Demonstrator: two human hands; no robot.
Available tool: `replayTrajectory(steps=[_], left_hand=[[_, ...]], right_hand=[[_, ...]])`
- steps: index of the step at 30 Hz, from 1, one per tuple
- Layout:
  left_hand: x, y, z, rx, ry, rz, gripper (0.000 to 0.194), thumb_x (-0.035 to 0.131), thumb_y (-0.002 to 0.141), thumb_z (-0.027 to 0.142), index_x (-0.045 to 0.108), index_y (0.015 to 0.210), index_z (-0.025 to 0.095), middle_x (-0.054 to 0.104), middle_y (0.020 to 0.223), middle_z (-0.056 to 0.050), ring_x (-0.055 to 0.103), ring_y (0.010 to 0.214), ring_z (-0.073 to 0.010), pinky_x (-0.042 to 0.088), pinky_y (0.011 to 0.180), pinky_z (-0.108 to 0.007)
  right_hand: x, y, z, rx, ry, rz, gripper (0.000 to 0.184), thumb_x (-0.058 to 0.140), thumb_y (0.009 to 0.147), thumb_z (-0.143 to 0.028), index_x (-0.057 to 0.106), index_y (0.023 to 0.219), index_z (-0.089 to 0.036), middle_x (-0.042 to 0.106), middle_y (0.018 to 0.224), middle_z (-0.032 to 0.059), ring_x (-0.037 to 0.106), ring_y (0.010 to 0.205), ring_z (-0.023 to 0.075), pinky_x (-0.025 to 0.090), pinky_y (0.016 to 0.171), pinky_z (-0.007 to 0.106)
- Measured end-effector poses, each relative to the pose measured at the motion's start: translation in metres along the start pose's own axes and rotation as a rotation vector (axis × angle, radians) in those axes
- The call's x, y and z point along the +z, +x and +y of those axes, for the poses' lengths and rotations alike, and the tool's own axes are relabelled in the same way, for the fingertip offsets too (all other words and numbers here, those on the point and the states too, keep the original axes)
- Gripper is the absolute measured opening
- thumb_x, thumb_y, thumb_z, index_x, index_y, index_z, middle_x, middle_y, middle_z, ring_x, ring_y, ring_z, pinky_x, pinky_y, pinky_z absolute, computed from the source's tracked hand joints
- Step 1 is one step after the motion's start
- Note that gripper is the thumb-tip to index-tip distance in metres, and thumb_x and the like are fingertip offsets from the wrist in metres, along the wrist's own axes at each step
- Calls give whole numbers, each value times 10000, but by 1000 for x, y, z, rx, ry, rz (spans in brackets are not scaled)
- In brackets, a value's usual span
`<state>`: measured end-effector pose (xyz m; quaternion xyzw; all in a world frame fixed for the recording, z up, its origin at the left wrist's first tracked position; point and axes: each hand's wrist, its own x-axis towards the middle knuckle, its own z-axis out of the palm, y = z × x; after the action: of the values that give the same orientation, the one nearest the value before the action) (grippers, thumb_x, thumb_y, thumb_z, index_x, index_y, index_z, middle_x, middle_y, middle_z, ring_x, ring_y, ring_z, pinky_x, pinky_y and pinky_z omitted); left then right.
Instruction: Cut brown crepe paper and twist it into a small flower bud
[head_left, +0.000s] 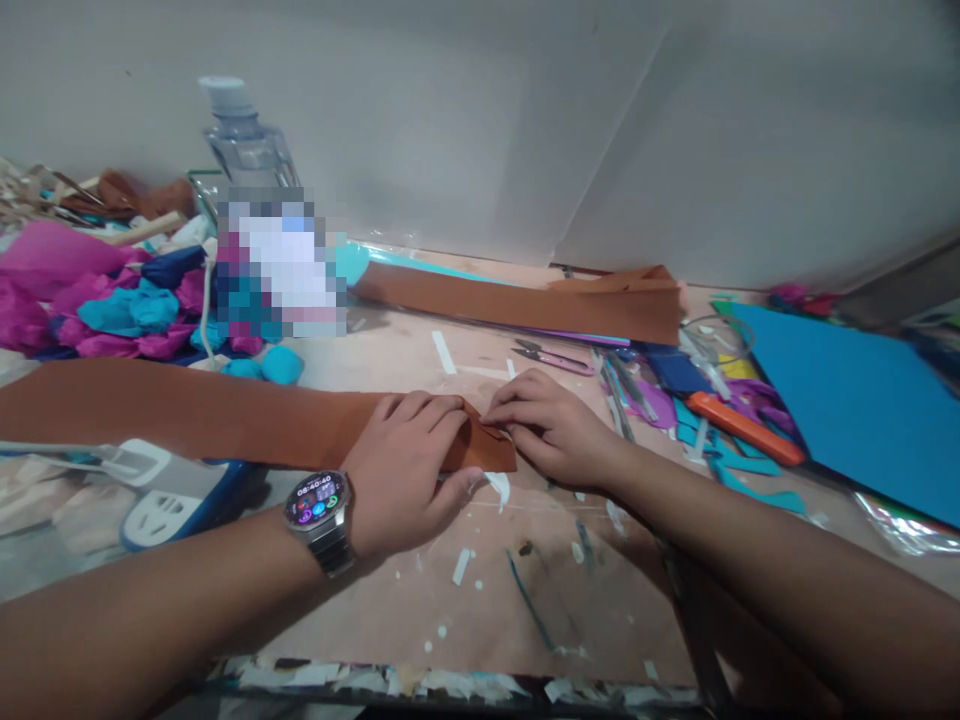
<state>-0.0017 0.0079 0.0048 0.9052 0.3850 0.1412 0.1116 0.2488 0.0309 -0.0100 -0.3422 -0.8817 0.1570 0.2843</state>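
A long brown strip point(187, 405), of paper or cloth, runs from the left edge to the middle of the table. Its right end bears a small fold. My left hand point(409, 470), with a watch on the wrist, lies flat on the strip close to that end, thumb spread away from the fingers. Just to the right, the fingers of my right hand point(551, 425) pinch the folded edge of the strip. Their tips hide part of the fold. Behind my hands lies another brown piece point(525, 305), wide and flat.
Pink thread snips point(555, 358), tweezers and an orange cutter point(746, 428) lie beyond my right hand. A blue sheet point(855, 400) sits at right. At left are a power strip point(169, 505), crumpled coloured pieces point(127, 300) and a bottle point(251, 140). Scraps dot the table point(360, 600).
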Motion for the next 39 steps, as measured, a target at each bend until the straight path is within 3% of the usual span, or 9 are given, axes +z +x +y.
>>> replayTrajectory(steps=[3, 9, 17, 22, 28, 39], left_hand=[[1, -1, 1, -1, 5, 14, 460, 526, 995, 535, 589, 1307, 204, 610, 1421, -104, 530, 1250, -336, 398, 1048, -548], [3, -1, 1, 18, 73, 20, 590, 527, 993, 539, 507, 1490, 221, 495, 1581, -98, 470, 1346, -357, 391, 1066, -559], [6, -2, -1, 27, 81, 10, 599, 484, 1021, 542, 486, 1516, 206, 532, 1584, -87, 460, 1384, -339, 341, 1103, -572], [4, -2, 0, 20, 61, 9, 590, 504, 1013, 537, 493, 1495, 197, 548, 1560, -103, 464, 1384, -343, 342, 1107, -576], [1, -3, 2, 42, 33, 1, 434, 517, 1001, 547, 619, 1297, 246, 570, 1477, -107, 492, 1331, -348, 404, 1035, -547], [5, -3, 2, 23, 42, 6, 540, 501, 994, 597, 587, 1383, 233, 572, 1467, -123, 501, 1294, -375, 378, 1055, -586]], right_hand=[[1, 0, 1, -9, -3, -2, 335, 531, 927, -55, 781, 1083, -217, 737, 1048, 91, 615, 981, 247, 532, 903, 460], [1, -2, 3, -20, -16, 0, 328, 548, 925, -65, 780, 1090, -229, 737, 1066, 88, 620, 992, 252, 534, 912, 473], [1, -1, 2, -27, -21, 1, 331, 533, 932, -70, 786, 1087, -217, 734, 1056, 95, 616, 994, 251, 535, 920, 477], [1, -1, 2, -25, -22, 8, 335, 529, 928, -70, 785, 1078, -224, 737, 1055, 92, 617, 986, 250, 534, 913, 477], [0, -1, 1, 11, -5, -7, 352, 527, 926, -68, 772, 1114, -236, 738, 1068, 92, 614, 1003, 259, 538, 916, 485], [2, 0, 5, 89, -51, 69, 296, 537, 923, -69, 753, 1070, -208, 743, 1045, 90, 634, 1004, 263, 521, 935, 484]])
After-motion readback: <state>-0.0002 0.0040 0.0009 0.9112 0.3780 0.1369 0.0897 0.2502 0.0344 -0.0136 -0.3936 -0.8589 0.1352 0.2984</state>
